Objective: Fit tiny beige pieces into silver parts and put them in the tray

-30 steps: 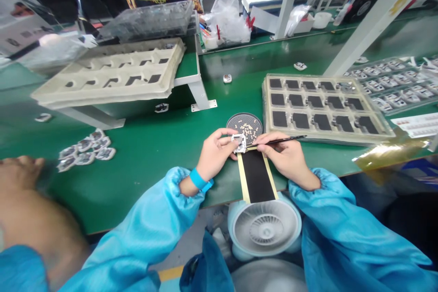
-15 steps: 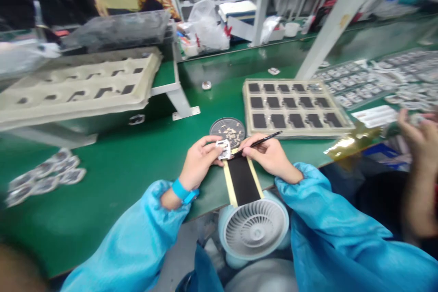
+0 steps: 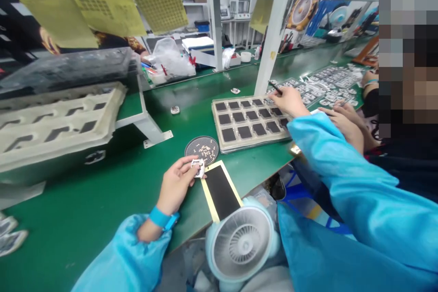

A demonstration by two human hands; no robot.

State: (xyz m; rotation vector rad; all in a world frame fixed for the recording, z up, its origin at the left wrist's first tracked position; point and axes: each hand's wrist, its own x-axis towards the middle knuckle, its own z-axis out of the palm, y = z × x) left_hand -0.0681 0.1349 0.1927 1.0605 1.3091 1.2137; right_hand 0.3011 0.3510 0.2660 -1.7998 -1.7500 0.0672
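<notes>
Pinching a white part (image 3: pixel 198 168), the left hand (image 3: pixel 176 182) was, in the head view, just on the near side of a round dish (image 3: pixel 190 148). The part sat at the very tips of the fingers: the thumb pressed on its front, the forefinger lay at its upper edge, and the other fingers curled behind. It appeared held up in the air, overlapping the dish's near rim from this angle. Pale bits (image 3: pixel 205 151) lay scattered in the dish.

The right hand (image 3: pixel 285 99) was off to the right of the dish and farther back, over the far right corner of a clear tray (image 3: pixel 251 123). Its fingers were closed around a dark rod (image 3: pixel 274 87); whether they also touched the tray could not be told.

A black sheet (image 3: pixel 224 194) with yellow edges ran from just beside the dish toward the near edge of the bench (image 3: pixel 119 196), with a fan (image 3: pixel 244 246) at its near end. Behind the dish, to its left, lay a loose part (image 3: pixel 175 110). Well to the right of the dish, a co-worker's hand (image 3: pixel 345 123) showed beyond the blue sleeve (image 3: pixel 318 132).
</notes>
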